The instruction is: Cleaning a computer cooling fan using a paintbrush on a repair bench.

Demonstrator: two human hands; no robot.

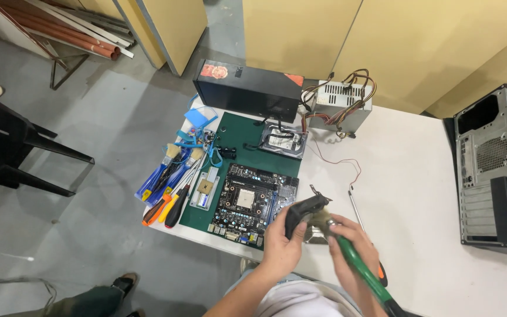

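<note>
My left hand (281, 242) grips a small black computer part (304, 210), held just above the white table's front edge. My right hand (352, 246) holds a green-handled brush (364, 273), and its bristles (322, 219) touch the black part. Both hands hover right of a dark motherboard (247, 202) lying on a green mat (239, 132).
Screwdrivers and brushes (168, 188) lie at the mat's left edge. A hard drive (283, 141), a black box (247, 88) and a power supply with wires (341, 103) sit behind. An open computer case (494, 167) stands at right. A thin rod (356, 208) lies on the white table (429, 194).
</note>
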